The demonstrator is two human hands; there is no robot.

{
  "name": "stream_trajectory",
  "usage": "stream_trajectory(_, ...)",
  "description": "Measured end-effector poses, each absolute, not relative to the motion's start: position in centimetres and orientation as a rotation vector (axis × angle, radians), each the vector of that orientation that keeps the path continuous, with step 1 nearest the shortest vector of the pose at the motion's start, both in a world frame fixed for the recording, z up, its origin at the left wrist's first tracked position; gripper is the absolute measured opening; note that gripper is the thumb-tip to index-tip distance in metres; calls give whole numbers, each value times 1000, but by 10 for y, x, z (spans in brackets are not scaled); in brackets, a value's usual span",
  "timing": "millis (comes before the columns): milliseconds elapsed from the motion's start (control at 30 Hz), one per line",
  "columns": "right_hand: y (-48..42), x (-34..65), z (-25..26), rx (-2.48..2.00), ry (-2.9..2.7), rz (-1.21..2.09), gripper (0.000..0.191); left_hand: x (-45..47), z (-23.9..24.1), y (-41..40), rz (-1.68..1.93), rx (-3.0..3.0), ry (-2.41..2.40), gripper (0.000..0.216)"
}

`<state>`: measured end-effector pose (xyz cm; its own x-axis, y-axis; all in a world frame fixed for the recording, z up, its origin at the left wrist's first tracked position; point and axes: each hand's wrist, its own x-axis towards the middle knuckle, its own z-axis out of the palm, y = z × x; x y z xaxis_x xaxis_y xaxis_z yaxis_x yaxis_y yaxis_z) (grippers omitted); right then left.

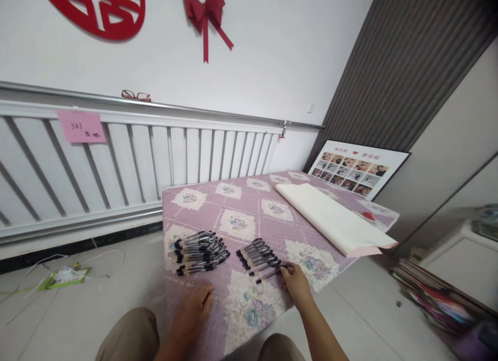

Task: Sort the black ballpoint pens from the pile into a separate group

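Pinched between the thumb and fingers of my right hand [296, 284] is the end of a pen [269, 275], which lies at the near end of a slanted row. Just beyond it, several black-capped clear pens [257, 253] lie side by side. To their left is a looser pile of similar pens [201, 252], some overlapping. My left hand [195, 303] rests on the tablecloth in front of that pile, apart from it. Its fingers are curled in and nothing shows in them. A purple floral cloth [249, 223] lies under the pens.
A folded cream sheet [330, 216] lies on the right half of the table, beside a small red item [368, 215]. Behind stands a white radiator [155, 158]; a framed photo board [350, 169] leans at the back right. A power strip [69, 279] sits on the floor at left.
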<state>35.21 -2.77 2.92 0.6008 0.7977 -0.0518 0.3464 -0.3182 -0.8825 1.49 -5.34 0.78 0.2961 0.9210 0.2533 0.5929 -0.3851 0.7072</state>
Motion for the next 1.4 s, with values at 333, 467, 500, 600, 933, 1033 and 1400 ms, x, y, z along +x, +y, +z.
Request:
stream_trajectory(333, -20, 350, 27, -1987, -1050, 505, 26, 15, 7, -52, 891, 2100, 1373, 26)
stream_trajectory(467, -20, 348, 25, -1991, -1095, 466, 30, 15, 7, -53, 891, 2107, 1375, 27)
stream_trajectory(500, -20, 348, 24, -1993, -1102, 453, 30, 15, 7, -53, 892, 2106, 1374, 27)
stream_trajectory(600, -19, 349, 23, -2008, -1099, 410, 32, 15, 6, -52, 898, 2108, 1376, 27)
stream_trajectory(933, -19, 352, 23, -2034, -1060, 330, 36, 14, 8, -53, 886, 2092, 1357, 28)
stream_trajectory(1033, -18, 353, 21, -2046, -1051, 335, 38, 14, 8, -52, 875, 2091, 1361, 28)
stream_trajectory(1400, -13, 361, 17, -2145, -1074, 401, 46, 14, 7, -51, 882, 2135, 1350, 26)
